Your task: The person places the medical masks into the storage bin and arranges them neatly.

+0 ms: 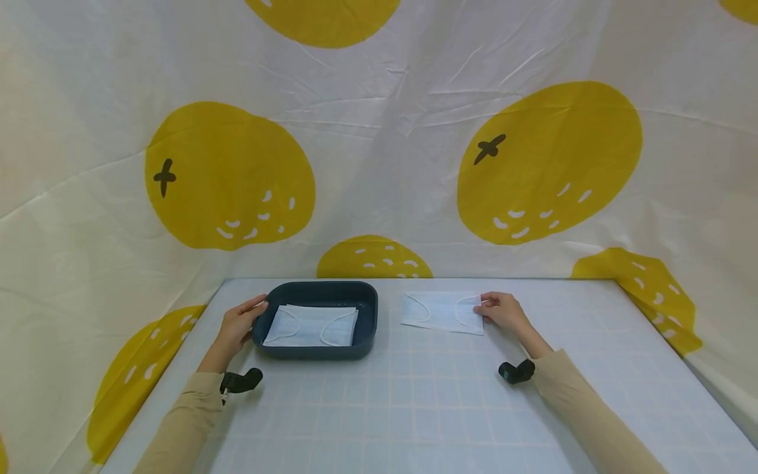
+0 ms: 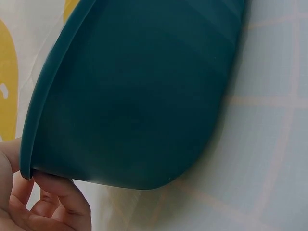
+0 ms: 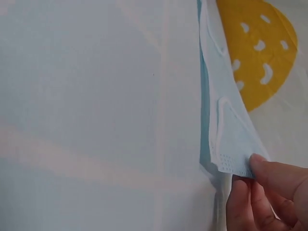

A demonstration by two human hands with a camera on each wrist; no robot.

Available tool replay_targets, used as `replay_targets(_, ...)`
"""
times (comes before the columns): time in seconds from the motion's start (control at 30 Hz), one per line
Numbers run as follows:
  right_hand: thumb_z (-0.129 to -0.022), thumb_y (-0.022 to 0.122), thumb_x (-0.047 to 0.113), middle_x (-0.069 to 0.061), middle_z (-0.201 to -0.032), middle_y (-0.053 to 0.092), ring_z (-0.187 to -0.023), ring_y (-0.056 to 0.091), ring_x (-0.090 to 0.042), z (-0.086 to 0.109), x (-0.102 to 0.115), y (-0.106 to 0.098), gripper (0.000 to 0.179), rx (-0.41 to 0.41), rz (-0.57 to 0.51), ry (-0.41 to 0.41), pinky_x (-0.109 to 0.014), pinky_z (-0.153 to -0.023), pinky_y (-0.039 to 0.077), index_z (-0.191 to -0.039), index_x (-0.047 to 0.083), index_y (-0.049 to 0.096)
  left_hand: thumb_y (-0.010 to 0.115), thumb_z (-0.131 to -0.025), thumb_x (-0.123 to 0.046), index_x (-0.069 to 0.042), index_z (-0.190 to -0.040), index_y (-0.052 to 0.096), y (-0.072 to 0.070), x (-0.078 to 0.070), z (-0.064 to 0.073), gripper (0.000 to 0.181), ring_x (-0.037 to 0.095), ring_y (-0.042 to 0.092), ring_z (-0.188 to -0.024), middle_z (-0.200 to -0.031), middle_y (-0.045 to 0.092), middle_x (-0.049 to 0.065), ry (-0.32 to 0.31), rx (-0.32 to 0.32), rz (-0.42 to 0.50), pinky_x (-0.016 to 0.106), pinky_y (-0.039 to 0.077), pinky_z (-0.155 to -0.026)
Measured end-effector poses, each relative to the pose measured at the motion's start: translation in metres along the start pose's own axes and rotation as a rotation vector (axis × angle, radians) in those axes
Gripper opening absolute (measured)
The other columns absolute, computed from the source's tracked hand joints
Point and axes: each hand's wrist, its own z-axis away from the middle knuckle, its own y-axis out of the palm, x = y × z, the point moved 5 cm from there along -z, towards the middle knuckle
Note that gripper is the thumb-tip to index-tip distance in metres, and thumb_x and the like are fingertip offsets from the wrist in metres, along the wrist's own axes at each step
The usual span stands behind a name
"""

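At the left of the table is a dark teal tray (image 1: 367, 329) with rounded corners. My left hand (image 1: 238, 322) grips its left rim; in the left wrist view the fingers (image 2: 67, 192) curl under that rim. Pale blue face masks (image 1: 310, 322) with white ear loops lie stacked inside the tray. Right of it is another face mask (image 1: 441, 313). My right hand (image 1: 503, 311) pinches this mask's right end between thumb and fingers. In the right wrist view the pinched end of the mask (image 3: 233, 144) is lifted off the tabletop.
A pale tablecloth (image 1: 385, 408) with a light grid covers the table. Behind it hangs a white curtain (image 1: 385, 164) printed with yellow fruit. Dark wrist cameras are strapped on both wrists, below beige sleeves (image 1: 183, 415).
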Motion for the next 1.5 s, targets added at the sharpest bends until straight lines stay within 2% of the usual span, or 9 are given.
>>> replay_targets(0.13, -0.090, 0.067, 0.016, -0.024, -0.104, 0.065, -0.072, 0.059, -0.009, 0.004, 0.001, 0.002, 0.042, 0.010, -0.058, 0.005, -0.021, -0.066, 0.054, -0.121, -0.011, 0.056, 0.053, -0.098, -0.035, -0.013, -0.149, 0.035, 0.000, 0.001, 0.000, 0.058, 0.033, 0.030, -0.141, -0.158, 0.027, 0.015, -0.001, -0.003, -0.001, 0.054, 0.030, -0.114)
replay_targets(0.33, -0.093, 0.063, 0.015, -0.027, -0.113, 0.065, -0.075, 0.062, -0.008, 0.007, 0.000, 0.002, 0.036, 0.007, -0.102, 0.016, -0.020, -0.067, 0.055, -0.118, -0.011, 0.060, 0.053, -0.098, -0.036, -0.013, -0.149, 0.035, -0.001, 0.000, -0.001, 0.059, 0.035, 0.028, -0.141, -0.158, 0.026, 0.016, 0.005, 0.003, -0.008, 0.054, 0.029, -0.114)
replay_targets(0.5, -0.092, 0.065, 0.019, -0.024, -0.108, 0.067, -0.073, 0.063, -0.009, 0.016, 0.008, -0.003, 0.040, 0.025, -0.164, 0.034, -0.021, -0.067, 0.056, -0.116, -0.012, 0.061, 0.052, -0.098, -0.035, -0.013, -0.149, 0.034, 0.000, 0.001, -0.001, 0.058, 0.034, 0.030, -0.140, -0.158, 0.026, 0.016, 0.011, 0.004, -0.007, 0.053, 0.031, -0.114)
replay_targets(0.9, -0.094, 0.062, 0.020, -0.024, -0.119, 0.063, -0.074, 0.060, -0.005, 0.029, 0.016, -0.003, 0.047, 0.062, -0.243, 0.118, -0.022, -0.074, 0.057, -0.128, -0.011, 0.053, 0.053, -0.098, -0.037, -0.014, -0.149, 0.036, 0.000, 0.001, -0.002, 0.058, 0.032, 0.031, -0.139, -0.158, 0.027, 0.015, 0.007, -0.004, -0.012, 0.052, 0.031, -0.114)
replay_targets(1.1, -0.093, 0.062, 0.017, -0.015, -0.108, 0.067, -0.071, 0.059, -0.002, 0.034, 0.020, -0.006, 0.046, 0.050, -0.308, 0.118, -0.019, -0.071, 0.056, -0.127, -0.012, 0.053, 0.053, -0.098, -0.037, -0.014, -0.149, 0.036, -0.002, 0.002, -0.002, 0.059, 0.032, 0.030, -0.140, -0.158, 0.026, 0.015, -0.002, -0.009, -0.014, 0.053, 0.031, -0.114)
replay_targets(1.23, -0.093, 0.063, 0.017, -0.015, -0.108, 0.067, -0.069, 0.059, -0.001, 0.036, 0.021, -0.006, 0.044, 0.036, -0.330, 0.119, -0.015, -0.067, 0.054, -0.126, -0.012, 0.054, 0.055, -0.097, -0.038, -0.014, -0.148, 0.037, -0.002, 0.002, -0.003, 0.059, 0.032, 0.030, -0.140, -0.158, 0.026, 0.014, -0.007, -0.018, -0.010, 0.052, 0.031, -0.114)
replay_targets(1.37, -0.093, 0.063, 0.020, -0.020, -0.116, 0.065, -0.071, 0.060, -0.002, 0.038, 0.026, -0.007, 0.046, 0.030, -0.322, 0.123, -0.015, -0.067, 0.054, -0.127, -0.009, 0.055, 0.055, -0.097, -0.039, -0.014, -0.148, 0.037, -0.002, 0.002, -0.003, 0.060, 0.033, 0.030, -0.140, -0.158, 0.027, 0.014, -0.010, -0.023, -0.013, 0.053, 0.030, -0.114)
replay_targets(1.5, -0.093, 0.064, 0.023, -0.020, -0.117, 0.064, -0.072, 0.060, -0.003, 0.042, 0.032, -0.007, 0.047, 0.028, -0.316, 0.107, -0.015, -0.068, 0.055, -0.127, -0.009, 0.055, 0.054, -0.097, -0.038, -0.014, -0.148, 0.037, -0.001, 0.002, -0.002, 0.059, 0.034, 0.029, -0.140, -0.158, 0.026, 0.016, -0.008, -0.021, -0.021, 0.054, 0.029, -0.114)
